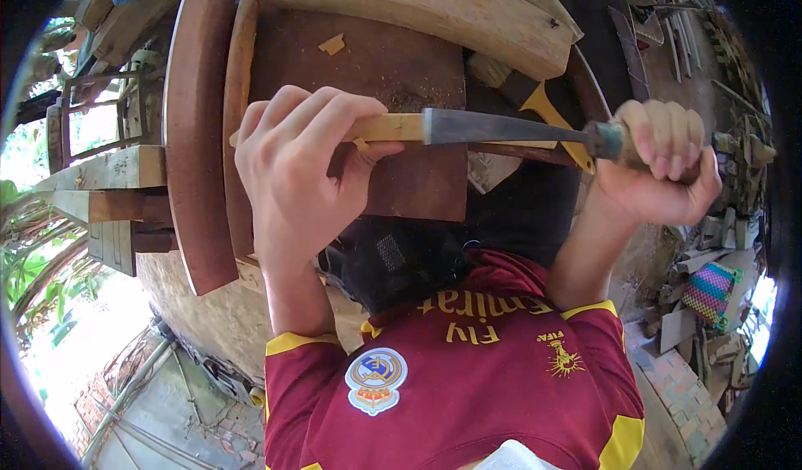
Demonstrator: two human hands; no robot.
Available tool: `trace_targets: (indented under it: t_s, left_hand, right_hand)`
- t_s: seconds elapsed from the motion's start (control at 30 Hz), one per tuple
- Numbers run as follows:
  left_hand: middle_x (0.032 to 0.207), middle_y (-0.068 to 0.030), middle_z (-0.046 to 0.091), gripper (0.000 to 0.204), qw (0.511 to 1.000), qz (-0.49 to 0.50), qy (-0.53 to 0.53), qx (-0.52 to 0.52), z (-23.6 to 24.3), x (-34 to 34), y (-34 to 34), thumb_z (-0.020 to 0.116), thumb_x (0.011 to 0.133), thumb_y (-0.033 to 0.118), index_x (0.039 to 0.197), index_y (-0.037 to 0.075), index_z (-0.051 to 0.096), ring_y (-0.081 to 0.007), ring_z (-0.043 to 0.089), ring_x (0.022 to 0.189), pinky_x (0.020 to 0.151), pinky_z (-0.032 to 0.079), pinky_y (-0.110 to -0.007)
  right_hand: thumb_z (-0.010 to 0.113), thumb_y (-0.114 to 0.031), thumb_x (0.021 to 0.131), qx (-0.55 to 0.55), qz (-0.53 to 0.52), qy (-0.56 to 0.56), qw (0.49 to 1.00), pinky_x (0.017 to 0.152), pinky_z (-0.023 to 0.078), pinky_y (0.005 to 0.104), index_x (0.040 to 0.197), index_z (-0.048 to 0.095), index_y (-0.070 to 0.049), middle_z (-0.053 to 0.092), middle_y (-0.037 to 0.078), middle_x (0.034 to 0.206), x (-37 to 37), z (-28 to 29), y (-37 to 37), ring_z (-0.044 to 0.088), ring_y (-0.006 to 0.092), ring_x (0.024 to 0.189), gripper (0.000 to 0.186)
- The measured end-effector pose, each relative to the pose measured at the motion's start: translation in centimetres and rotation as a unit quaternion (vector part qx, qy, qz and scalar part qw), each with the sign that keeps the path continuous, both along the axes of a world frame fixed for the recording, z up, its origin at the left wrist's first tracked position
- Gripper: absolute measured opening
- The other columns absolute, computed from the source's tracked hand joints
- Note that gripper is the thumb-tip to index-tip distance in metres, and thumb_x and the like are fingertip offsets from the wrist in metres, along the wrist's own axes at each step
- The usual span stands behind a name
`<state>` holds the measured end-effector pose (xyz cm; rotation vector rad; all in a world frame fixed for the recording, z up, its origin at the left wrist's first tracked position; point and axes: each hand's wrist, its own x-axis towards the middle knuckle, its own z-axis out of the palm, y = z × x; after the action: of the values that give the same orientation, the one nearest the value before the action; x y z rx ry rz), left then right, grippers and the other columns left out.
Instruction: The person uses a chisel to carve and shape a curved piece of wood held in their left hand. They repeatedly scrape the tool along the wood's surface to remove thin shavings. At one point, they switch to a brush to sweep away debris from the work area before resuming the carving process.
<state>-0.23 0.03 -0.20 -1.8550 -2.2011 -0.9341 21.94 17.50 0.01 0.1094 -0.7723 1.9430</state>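
My left hand [292, 157] is closed round a narrow strip of light wood [393, 127], thumb beneath and fingers over the top. In my right hand [664, 152] is the handle of a chisel [501, 127], gripped in a fist. The chisel's flat grey blade points left, and its wide edge meets the right end of the strip. A dark band wraps the chisel where blade and handle join. Beneath both hands lies a brown board [418, 182] with wood dust and a small wood chip [332, 45] on it.
A thick curved timber [418, 10] crosses the far side. Long reddish-brown beams [200, 136] stand at the left, beside stacked wood ends [109, 177]. Behind the chisel lies a yellow curved handle [547, 111]. A colourful woven bag [710, 294] sits among scraps at the right.
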Motion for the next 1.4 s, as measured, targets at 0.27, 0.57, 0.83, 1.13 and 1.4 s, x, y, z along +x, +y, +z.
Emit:
trace_targets:
  t_s: [0.27,0.57,0.83,1.13,1.4]
  left_hand:
    - [0.076,-0.0021,0.064,0.020,1.000,0.012,0.008,-0.024,0.0,0.2,0.0,0.075,0.064,0.019,0.081,0.011,0.066,-0.0225,0.059,0.073,0.068,0.041,-0.033]
    - [0.075,-0.0021,0.064,0.021,1.000,0.005,0.008,-0.025,0.0,0.1,-0.1,0.075,0.065,0.020,0.081,0.011,0.065,-0.0229,0.059,0.072,0.068,0.042,-0.033]
    - [0.075,-0.0023,0.064,0.020,0.999,0.005,-0.006,-0.031,0.0,0.0,-0.3,0.074,0.064,0.018,0.080,0.011,0.065,-0.0231,0.058,0.071,0.068,0.042,-0.033]
    - [0.071,0.0036,0.063,0.020,1.000,0.008,0.006,-0.017,0.2,0.2,-0.1,0.077,0.061,0.017,0.077,0.014,0.065,-0.0192,0.056,0.067,0.064,0.039,-0.031]
    - [0.077,-0.0034,0.065,0.021,0.999,0.007,-0.002,-0.038,0.2,0.3,-0.2,0.074,0.062,0.013,0.081,0.010,0.066,-0.0234,0.059,0.073,0.070,0.042,-0.033]
  right_hand:
    - [0.058,-0.018,0.077,-0.022,-0.044,-0.027,0.998,0.060,0.039,0.0227,0.065,0.043,-0.013,0.043,-0.006,0.056,-1.3,0.1,-1.3,0.044,0.0062,0.051,0.020]
    - [0.055,-0.019,0.080,-0.009,-0.012,0.011,1.000,0.060,0.037,0.0243,0.068,0.043,-0.013,0.042,-0.005,0.057,0.1,-0.2,-0.8,0.041,0.0066,0.051,0.018]
    - [0.053,-0.023,0.083,-0.001,-0.004,0.011,1.000,0.061,0.037,0.0258,0.067,0.043,-0.014,0.044,-0.005,0.059,0.5,-0.7,-0.7,0.043,0.0075,0.053,0.021]
    - [0.050,-0.028,0.088,0.028,0.019,0.022,0.999,0.061,0.036,0.0277,0.072,0.044,-0.014,0.044,-0.003,0.062,-1.5,-1.6,-1.8,0.041,0.0092,0.056,0.022]
    - [0.054,-0.023,0.082,0.005,-0.011,0.009,1.000,0.062,0.038,0.0242,0.068,0.045,-0.014,0.045,-0.005,0.058,-1.1,-0.9,-2.1,0.043,0.0065,0.053,0.019]
